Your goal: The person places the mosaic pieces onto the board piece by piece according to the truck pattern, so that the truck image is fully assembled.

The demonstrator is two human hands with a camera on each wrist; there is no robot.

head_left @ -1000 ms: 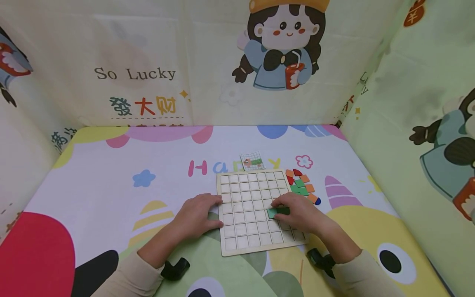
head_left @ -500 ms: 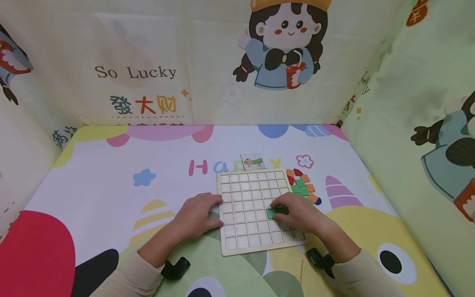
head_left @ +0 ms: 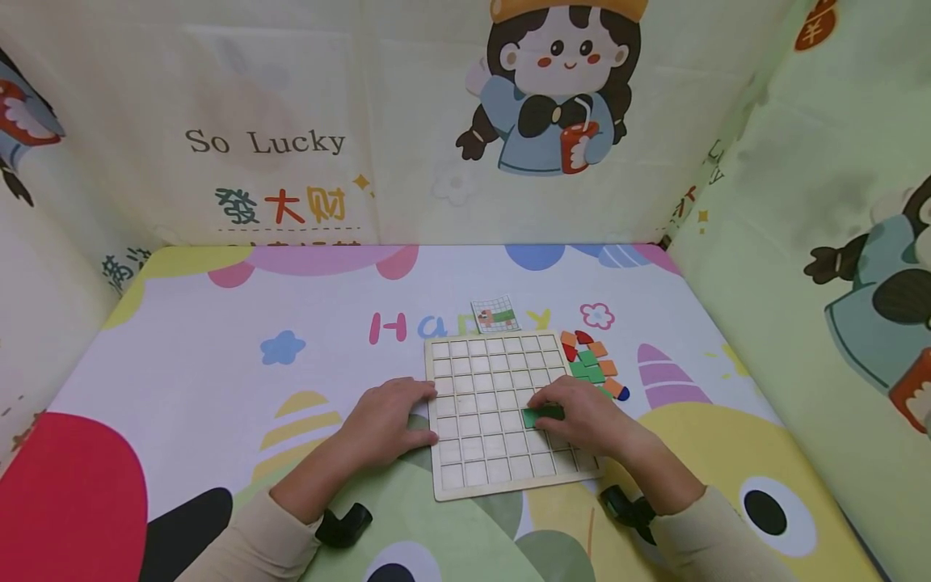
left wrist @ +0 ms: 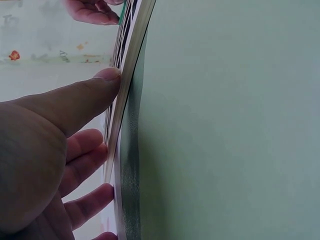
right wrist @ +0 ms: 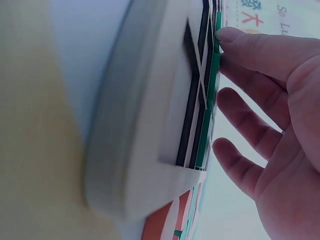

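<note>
A square wooden grid board (head_left: 480, 404) lies on the printed cloth. My left hand (head_left: 389, 416) steadies its left edge with the thumb and fingertips; in the left wrist view the thumb (left wrist: 95, 92) meets the board's side and the fingers are fairly straight. Over the right part of the grid, my right hand (head_left: 585, 416) pinches a small green tile (head_left: 529, 418) between thumb and index finger. In the right wrist view, green tiles (right wrist: 206, 135) stand in a row along the grid, the thumb (right wrist: 235, 37) on one and the other fingers loosely bent.
Beyond the board's right edge lie loose orange tiles (head_left: 607, 369), green tiles (head_left: 587, 368), red pieces (head_left: 583, 338) and a dark blue piece (head_left: 623, 394). A small pattern card (head_left: 496, 315) lies just behind the board. Printed cloth walls (head_left: 407, 121) rise behind and at the sides.
The right fingertips have shifted very slightly left, and the visible end of the green has turned from light to darker green. The left hand and the board look the same.
</note>
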